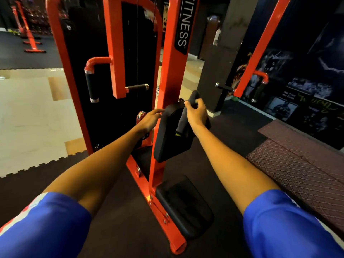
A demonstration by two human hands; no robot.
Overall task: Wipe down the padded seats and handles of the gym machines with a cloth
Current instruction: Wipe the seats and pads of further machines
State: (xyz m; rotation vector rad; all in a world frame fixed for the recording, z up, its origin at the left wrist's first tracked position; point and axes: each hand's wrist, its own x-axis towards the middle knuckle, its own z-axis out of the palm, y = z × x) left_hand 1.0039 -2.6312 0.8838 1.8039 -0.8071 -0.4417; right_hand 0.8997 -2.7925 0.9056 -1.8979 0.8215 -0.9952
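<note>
While gripping the cloth point(181, 122) in the right hand point(197, 114) at the pad's point(168, 144) top edge, touching its left edge with the left hand point(149, 119), fingers straight.

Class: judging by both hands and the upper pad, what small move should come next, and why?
Probably draw the right hand down the upper pad, pressing the dark cloth against it: the cloth is gripped at the pad's top, the face below is uncovered, and the left hand rests on its left edge.

"FITNESS" on the orange upright's black label point(183, 34)
</note>
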